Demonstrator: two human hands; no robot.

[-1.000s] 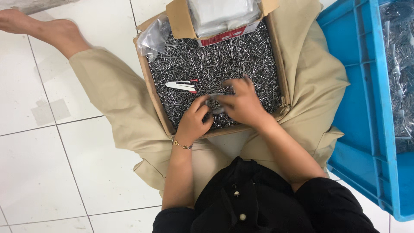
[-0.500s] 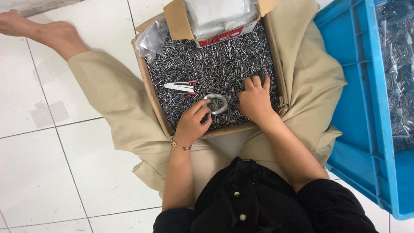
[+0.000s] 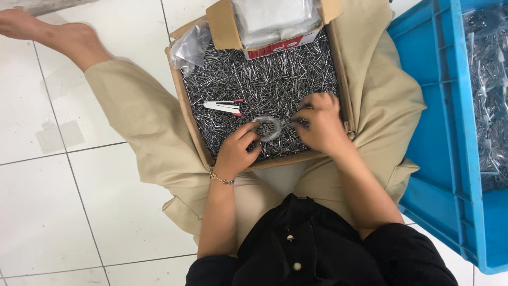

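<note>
Left hand (image 3: 238, 151): thumb and fingers closed round the near edge of a small clear bag (image 3: 269, 127), mouth held open, a few nails already inside. Right hand (image 3: 320, 124): fingertips pinched together at the bag's mouth, seemingly on a small bunch of nails, though too blurred to tell how many. Bag low over the loose nails (image 3: 264, 79) filling the cardboard box (image 3: 186, 111), the box wedged between the knees on the lap.

Likely trouble, judged from this: sharp points against thin plastic, so a puncture or tear if pushed in at an angle. Loose pinch, so nails slipping past the mouth and back into the heap, spoiling any count. Bare fingertips among nail points, so a prick. Red-and-white tool (image 3: 225, 107) lying on the heap just beyond the left hand, easily buried or snagged. Box balanced on the legs only; a shifted knee, and nails onto the white tiled floor (image 3: 79, 212) beside a bare foot (image 3: 47, 32). Blue crate (image 3: 450, 132) of filled bags off to the right, apart from the hands.
</note>
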